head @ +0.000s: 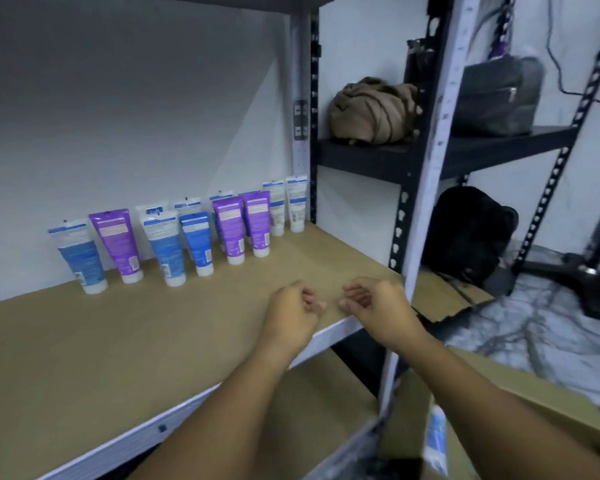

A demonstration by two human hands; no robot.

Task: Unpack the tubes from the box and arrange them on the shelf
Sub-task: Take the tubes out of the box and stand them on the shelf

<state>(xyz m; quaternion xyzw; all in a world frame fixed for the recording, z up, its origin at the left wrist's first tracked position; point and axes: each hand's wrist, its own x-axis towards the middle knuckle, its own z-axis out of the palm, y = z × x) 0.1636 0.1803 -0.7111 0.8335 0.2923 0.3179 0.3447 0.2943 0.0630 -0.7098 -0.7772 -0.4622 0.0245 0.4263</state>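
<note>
Blue, purple, seemingly white tubes (167, 244) upright, caps down, on shelf (153, 323).

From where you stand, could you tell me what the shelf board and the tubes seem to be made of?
Shelf board: probably fibreboard or similar pressed wood, matte tan, uniform with no visible grain, in a pale metal frame. Tubes: likely soft plastic, printed purple, blue and white, standing on white caps.

Bare forearms, no sleeves, unadorned hands.
</note>
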